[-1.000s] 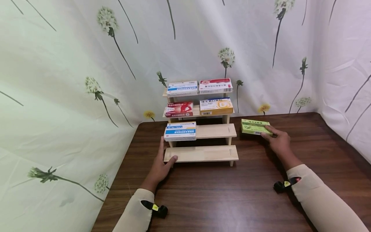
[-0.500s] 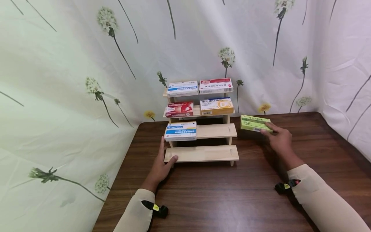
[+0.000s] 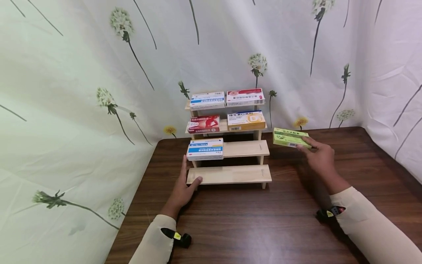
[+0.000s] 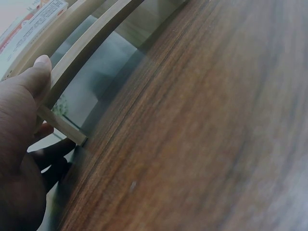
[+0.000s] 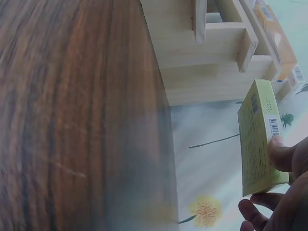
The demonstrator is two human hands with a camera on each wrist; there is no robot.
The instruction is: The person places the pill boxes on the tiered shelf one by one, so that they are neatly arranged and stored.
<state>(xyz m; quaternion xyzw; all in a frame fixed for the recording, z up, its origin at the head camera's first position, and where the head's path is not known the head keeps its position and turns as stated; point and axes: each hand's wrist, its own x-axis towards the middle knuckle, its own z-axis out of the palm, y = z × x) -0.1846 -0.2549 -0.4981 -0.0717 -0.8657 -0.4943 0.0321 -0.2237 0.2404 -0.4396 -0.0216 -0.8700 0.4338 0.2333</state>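
My right hand (image 3: pixel 319 157) pinches a flat green medicine box (image 3: pixel 290 137) by its right end, above the table and right of the rack. In the right wrist view the thumb lies on the barcode end of the green box (image 5: pixel 260 139), with fingers underneath. My left hand (image 3: pixel 182 189) holds the left end of a four-step wooden display rack (image 3: pixel 234 174). Its thumb lies over the lowest step, and in the left wrist view the other fingers (image 4: pixel 53 151) reach around by the leg. A blue-and-white medicine box (image 3: pixel 205 149) sits on the left of the second step up.
The third step bears a red box (image 3: pixel 203 124) and a yellow-and-white vitamin D box (image 3: pixel 246 121). On top lie a white-and-blue box (image 3: pixel 207 101) and a white-and-red box (image 3: pixel 245 98). A dark wooden table (image 3: pixel 237 223) meets a flowered cloth backdrop (image 3: pixel 217 55).
My right hand has raised the green box slightly, up and away from the table beside the rack. The left hand and the rack have stayed in place.
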